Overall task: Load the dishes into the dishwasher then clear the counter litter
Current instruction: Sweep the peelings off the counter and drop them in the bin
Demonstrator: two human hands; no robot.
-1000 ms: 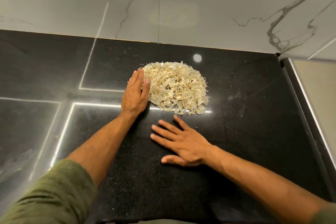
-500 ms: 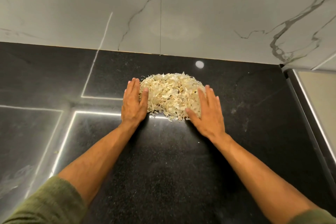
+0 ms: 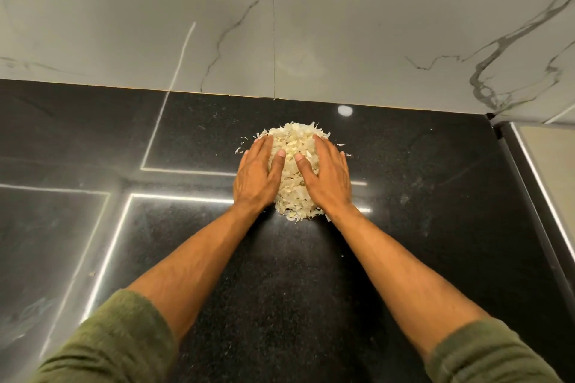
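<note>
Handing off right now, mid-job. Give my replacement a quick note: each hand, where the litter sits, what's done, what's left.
Left hand: open, palm pressed against the left side of the pile of pale peel scraps.
Right hand: open, pressed against its right side.
Pile: heaped on the black counter near the marble backsplash; stray flakes lie around it.
Done: scraps gathered.
Left: lift the pile off, collect strays. No dishes or dishwasher in view.

Reads to me as a home kitchen: polished black speckled stone counter (image 3: 420,211) running up to a grey-veined marble-look tiled backsplash (image 3: 342,25), with a heap of pale peelings (image 3: 295,165) lying on the worktop.
</note>
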